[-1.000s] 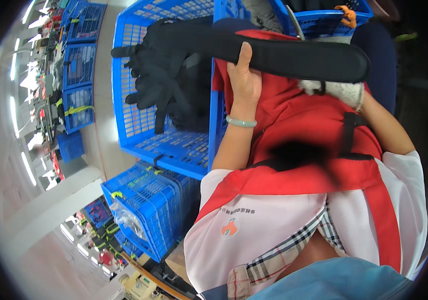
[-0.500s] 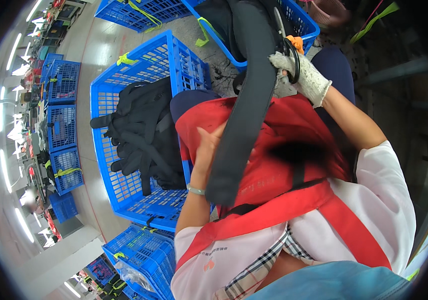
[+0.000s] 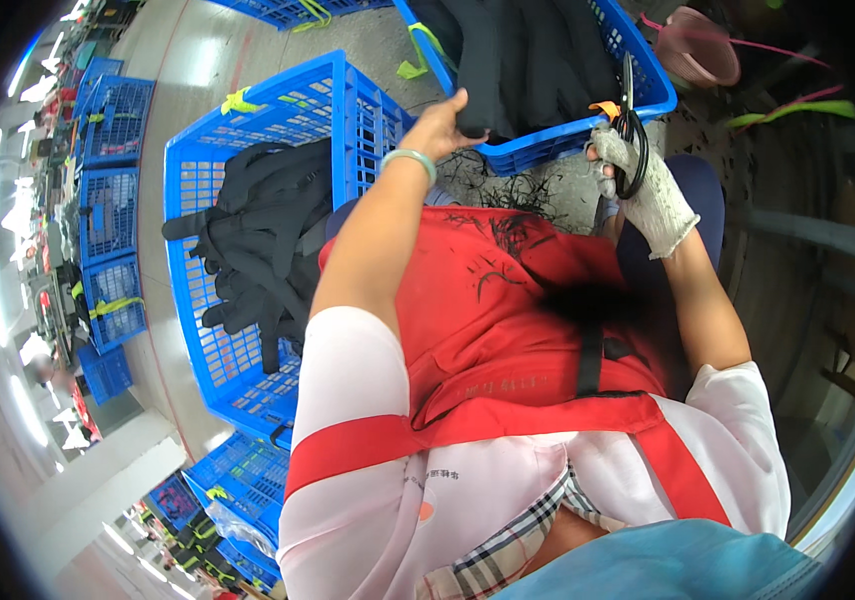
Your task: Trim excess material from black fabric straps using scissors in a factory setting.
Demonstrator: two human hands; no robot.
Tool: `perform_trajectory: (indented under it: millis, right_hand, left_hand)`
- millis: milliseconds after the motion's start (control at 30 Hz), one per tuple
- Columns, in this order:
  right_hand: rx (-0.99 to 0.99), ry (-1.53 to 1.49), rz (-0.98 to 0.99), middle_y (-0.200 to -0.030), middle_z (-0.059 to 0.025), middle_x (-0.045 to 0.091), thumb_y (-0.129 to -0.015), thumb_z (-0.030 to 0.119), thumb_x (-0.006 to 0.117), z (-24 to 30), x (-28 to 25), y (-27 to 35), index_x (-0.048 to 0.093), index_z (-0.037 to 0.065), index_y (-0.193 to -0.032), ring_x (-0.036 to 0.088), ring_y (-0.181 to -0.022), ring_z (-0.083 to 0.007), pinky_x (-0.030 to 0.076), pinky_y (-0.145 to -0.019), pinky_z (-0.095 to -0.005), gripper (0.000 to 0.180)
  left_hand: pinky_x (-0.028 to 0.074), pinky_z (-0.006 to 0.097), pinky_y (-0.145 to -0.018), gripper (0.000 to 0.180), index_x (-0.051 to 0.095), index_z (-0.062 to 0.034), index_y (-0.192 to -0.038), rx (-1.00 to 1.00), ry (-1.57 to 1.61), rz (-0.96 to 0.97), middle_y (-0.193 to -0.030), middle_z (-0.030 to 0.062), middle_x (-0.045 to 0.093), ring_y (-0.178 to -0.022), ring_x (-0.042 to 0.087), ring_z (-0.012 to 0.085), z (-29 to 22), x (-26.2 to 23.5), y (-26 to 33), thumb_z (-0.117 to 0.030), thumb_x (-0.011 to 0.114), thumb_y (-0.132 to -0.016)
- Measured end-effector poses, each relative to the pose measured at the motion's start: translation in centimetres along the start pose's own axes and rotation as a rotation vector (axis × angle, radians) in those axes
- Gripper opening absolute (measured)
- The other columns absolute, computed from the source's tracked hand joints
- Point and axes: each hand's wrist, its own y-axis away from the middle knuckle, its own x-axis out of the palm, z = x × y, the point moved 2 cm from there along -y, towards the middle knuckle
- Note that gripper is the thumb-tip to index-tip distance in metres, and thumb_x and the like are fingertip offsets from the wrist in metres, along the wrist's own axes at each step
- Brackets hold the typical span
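Note:
My bare left hand (image 3: 440, 128), with a pale green bangle at the wrist, reaches to the near left corner of the far blue crate (image 3: 538, 150). Its thumb and fingers are around the near end of a wide black fabric strip (image 3: 480, 60), which lies in that crate among similar strips. The fingertips are partly hidden by the cloth. In a white knitted glove, my right hand (image 3: 638, 180) holds scissors (image 3: 630, 125) by their black handles, blades pointing up beside the crate's right corner. Something orange shows beside the handles.
Left of my lap stands a blue crate (image 3: 183, 180) with a pile of black strips (image 3: 258, 230). Dark scraps lie on the floor and on my red apron (image 3: 508, 300). A pink basket (image 3: 698, 48) is at the far right. More blue crates (image 3: 113, 300) line the left.
The black strip that hung over my lap now lies in the far crate. My left hand has moved forward to its end; my right hand, with the scissors, has come lower and right.

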Motion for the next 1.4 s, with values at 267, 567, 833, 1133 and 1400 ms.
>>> perform_trajectory:
  millis: [267,567,833,1133,1400]
  right_hand:
    - [-0.181,0.470,0.124,-0.094,-0.0057,0.061,-0.092,0.016,0.058,-1.4,0.7,-0.4,0.049,0.008,-0.123,0.059,-0.074,-0.0114,0.047,-0.063,-0.0215,0.032]
    - [0.186,0.856,-0.001,-0.085,-0.0005,0.063,-0.090,0.029,0.063,-5.3,2.2,0.4,0.058,0.005,-0.117,0.051,-0.062,-0.0030,0.039,-0.052,-0.0159,0.036]
    - [0.286,1.074,0.157,-0.086,0.0023,0.058,-0.093,0.030,0.058,-9.9,4.1,-1.2,0.055,0.002,-0.118,0.048,-0.065,-0.0042,0.039,-0.058,-0.0186,0.037]
    - [0.335,1.229,0.074,-0.088,0.0001,0.059,-0.093,0.020,0.054,-11.5,4.5,-2.8,0.056,0.003,-0.115,0.054,-0.075,-0.0070,0.043,-0.064,-0.0196,0.028]
    - [0.313,1.059,0.133,-0.082,0.0009,0.055,-0.095,0.025,0.051,-11.9,4.2,-2.9,0.054,0.003,-0.115,0.047,-0.060,-0.0046,0.039,-0.053,-0.0185,0.030]
  left_hand:
    - [0.046,0.039,-0.094,0.051,0.057,-0.0003,-0.119,0.995,-1.541,-0.312,-0.113,0.0179,0.060,-0.106,0.058,0.0330,2.5,7.6,7.9,-0.023,0.072,-0.076]
    - [0.052,0.024,-0.074,0.020,0.067,0.0012,-0.105,0.793,-0.534,-0.711,-0.097,0.0085,0.070,-0.081,0.066,0.0139,0.2,-11.8,27.1,-0.007,0.062,-0.087]
    - [0.050,0.042,-0.087,0.040,0.061,0.0018,-0.111,0.079,-0.353,-1.550,-0.114,0.0193,0.060,-0.102,0.061,0.0330,21.7,-41.4,30.4,-0.012,0.072,-0.075]
    - [0.016,0.053,-0.112,0.090,0.022,-0.0041,-0.146,-0.237,-0.523,-1.496,-0.147,0.0150,0.036,-0.137,0.032,0.0304,20.8,-45.4,29.1,-0.030,0.073,-0.077]
    - [0.051,0.036,-0.085,0.045,0.061,0.0040,-0.112,0.351,0.132,-1.147,-0.106,0.0156,0.066,-0.096,0.065,0.0295,15.1,-38.3,34.7,-0.015,0.078,-0.074]
